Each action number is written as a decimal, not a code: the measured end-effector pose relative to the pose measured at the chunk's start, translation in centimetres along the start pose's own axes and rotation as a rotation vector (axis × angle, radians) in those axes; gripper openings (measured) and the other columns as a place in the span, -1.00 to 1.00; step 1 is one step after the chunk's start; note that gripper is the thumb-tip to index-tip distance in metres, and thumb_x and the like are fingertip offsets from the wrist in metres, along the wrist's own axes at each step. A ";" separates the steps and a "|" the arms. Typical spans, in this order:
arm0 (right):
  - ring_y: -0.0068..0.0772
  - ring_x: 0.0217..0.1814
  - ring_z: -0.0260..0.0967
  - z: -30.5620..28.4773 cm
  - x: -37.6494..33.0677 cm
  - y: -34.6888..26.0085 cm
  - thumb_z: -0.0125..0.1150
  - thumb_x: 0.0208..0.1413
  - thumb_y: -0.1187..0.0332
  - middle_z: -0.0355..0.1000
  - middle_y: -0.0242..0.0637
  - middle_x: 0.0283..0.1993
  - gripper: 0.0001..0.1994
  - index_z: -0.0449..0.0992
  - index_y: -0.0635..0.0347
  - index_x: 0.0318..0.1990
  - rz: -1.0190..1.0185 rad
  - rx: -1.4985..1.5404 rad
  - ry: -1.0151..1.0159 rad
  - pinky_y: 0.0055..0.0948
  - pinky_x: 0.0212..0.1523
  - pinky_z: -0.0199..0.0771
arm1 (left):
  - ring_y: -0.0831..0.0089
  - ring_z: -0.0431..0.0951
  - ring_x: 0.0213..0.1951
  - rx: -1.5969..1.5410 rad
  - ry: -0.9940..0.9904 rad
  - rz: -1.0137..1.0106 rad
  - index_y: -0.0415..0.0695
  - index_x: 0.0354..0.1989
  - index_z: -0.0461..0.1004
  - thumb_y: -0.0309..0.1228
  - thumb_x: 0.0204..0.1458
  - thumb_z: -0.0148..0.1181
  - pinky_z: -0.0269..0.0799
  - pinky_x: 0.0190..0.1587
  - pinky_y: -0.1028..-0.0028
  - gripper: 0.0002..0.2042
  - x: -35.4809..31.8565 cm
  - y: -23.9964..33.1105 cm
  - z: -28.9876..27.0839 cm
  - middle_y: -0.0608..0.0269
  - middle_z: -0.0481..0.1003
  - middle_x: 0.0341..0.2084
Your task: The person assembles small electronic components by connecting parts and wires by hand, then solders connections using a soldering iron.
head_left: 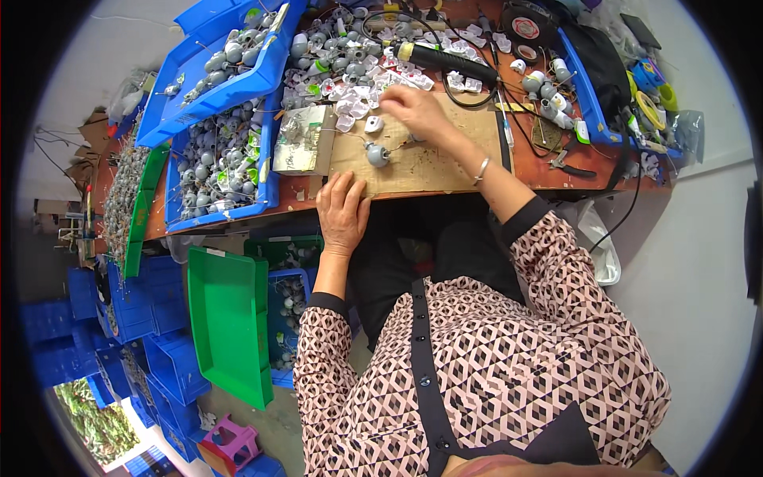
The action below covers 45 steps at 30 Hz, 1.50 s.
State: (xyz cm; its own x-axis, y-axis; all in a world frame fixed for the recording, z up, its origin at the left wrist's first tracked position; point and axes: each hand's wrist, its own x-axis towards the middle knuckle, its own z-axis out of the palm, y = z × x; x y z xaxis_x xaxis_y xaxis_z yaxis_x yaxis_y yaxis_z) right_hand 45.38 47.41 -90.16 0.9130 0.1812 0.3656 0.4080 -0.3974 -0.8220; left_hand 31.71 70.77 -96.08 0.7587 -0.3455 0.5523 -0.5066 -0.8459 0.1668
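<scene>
Pinching loosely among the white caps [397, 78], the right hand [415, 111] seems to hold nothing while the left hand [343, 213] lies flat; its wrist could knock the grey part [377, 155] off the board [429, 155].

One head-worn fisheye view looks steeply down, close over the cluttered workbench [556, 171] and lap.

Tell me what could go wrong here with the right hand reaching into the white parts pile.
The right hand reaching into the pile of small white plastic parts might knock pieces off the brown cardboard work mat. The round grey metal motor with thin wires lies loose beyond the left hand and could roll or snag.
</scene>
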 end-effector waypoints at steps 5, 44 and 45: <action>-0.09 -0.17 0.56 5.3 2.3 -0.3 0.12 0.23 0.17 0.61 -0.12 -0.21 -0.70 0.62 0.20 -0.12 -0.183 -0.079 -0.164 -0.18 -0.10 0.51 | 0.08 0.31 0.28 0.098 0.067 0.043 -0.02 0.11 0.47 -0.35 0.06 0.29 0.17 0.30 0.07 -0.60 1.5 -0.6 -1.5 0.15 0.38 0.23; -0.62 -0.37 0.41 7.7 5.9 -1.3 0.20 0.12 0.25 0.51 -0.40 -0.45 -0.78 0.59 0.22 -0.39 0.190 0.291 -0.621 -0.54 -0.30 0.39 | 0.12 0.26 0.34 0.175 0.199 -0.094 -0.02 0.23 0.42 -0.30 0.07 0.27 0.06 0.37 0.07 -0.50 3.6 -4.5 -1.3 0.16 0.37 0.28; -0.60 -0.36 0.41 7.2 6.0 -1.6 0.19 0.12 0.25 0.51 -0.40 -0.45 -0.78 0.58 0.23 -0.38 0.161 0.261 -0.660 -0.53 -0.28 0.40 | 0.10 0.28 0.32 0.186 0.205 -0.083 -0.06 0.23 0.41 -0.33 0.07 0.28 0.09 0.36 0.09 -0.50 3.7 -4.4 -1.4 0.12 0.37 0.26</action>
State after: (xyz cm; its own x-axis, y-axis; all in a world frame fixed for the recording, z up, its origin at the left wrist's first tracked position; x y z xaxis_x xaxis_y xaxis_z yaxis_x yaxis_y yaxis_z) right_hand 50.21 55.67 -89.77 0.7355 0.6763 -0.0410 0.1789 -0.2522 -0.9510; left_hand 36.15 73.74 -93.67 0.6861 -0.1985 0.6999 -0.3481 -0.9343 0.0763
